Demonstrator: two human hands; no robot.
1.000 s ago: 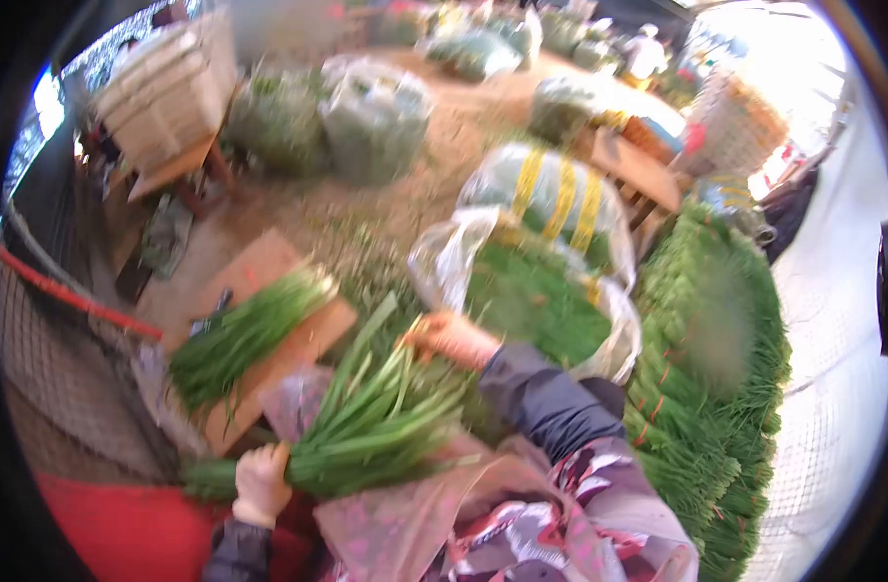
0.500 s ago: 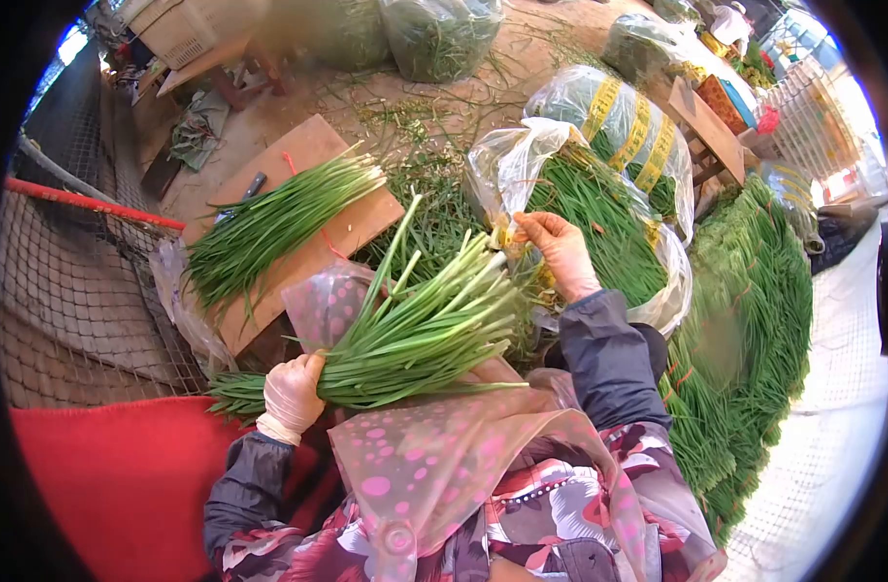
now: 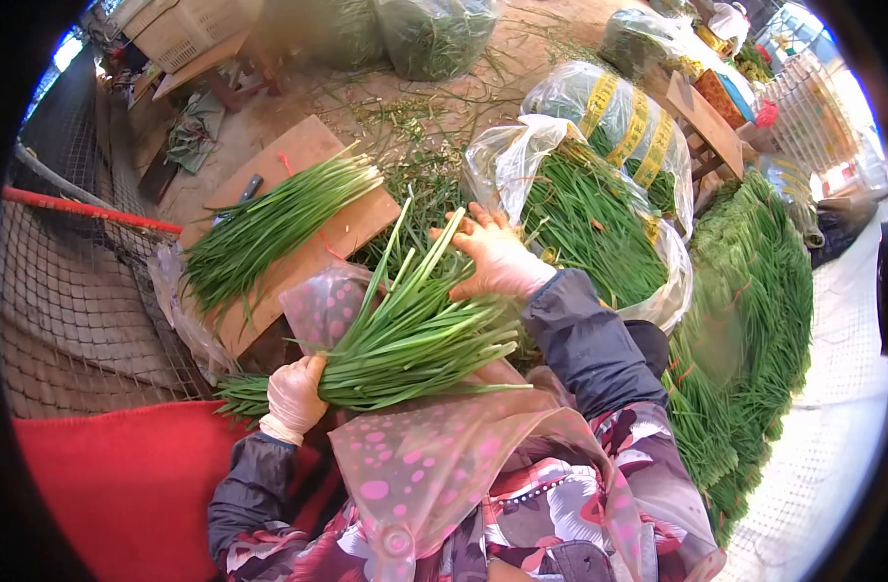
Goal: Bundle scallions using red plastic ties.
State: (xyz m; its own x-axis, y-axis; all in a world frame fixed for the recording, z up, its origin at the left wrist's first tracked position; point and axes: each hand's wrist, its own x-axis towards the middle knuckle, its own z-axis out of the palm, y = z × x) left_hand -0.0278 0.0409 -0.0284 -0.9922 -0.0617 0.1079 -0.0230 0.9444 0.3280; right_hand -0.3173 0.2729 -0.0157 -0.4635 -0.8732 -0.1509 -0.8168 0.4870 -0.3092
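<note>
My left hand (image 3: 296, 396), in a pale thin glove, is closed around the leafy part of a bunch of garlic chives (image 3: 405, 354). The bunch lies across my lap on a clear apron with pink dots (image 3: 415, 456), its pale stem ends fanned out to the right. Over the upper stem ends, my right hand (image 3: 497, 254) lies with fingers spread, touching the stalks. Another bunch of chives (image 3: 274, 223) rests on a wooden board (image 3: 357, 225) to the left, with a red tie under it. A dark-handled knife (image 3: 253, 186) sits beside that bunch.
A plastic bag of chives (image 3: 594, 228) stands open at the right, before a taped bag (image 3: 609, 121). A long heap of chives (image 3: 755, 330) runs along the right side. Netting with a red pole (image 3: 90, 211) is on the left, above a red cloth (image 3: 133, 485).
My right hand has moved left, from beside the bag onto the stem ends, and its pinched fingers have spread. My left hand keeps its hold on the chives.
</note>
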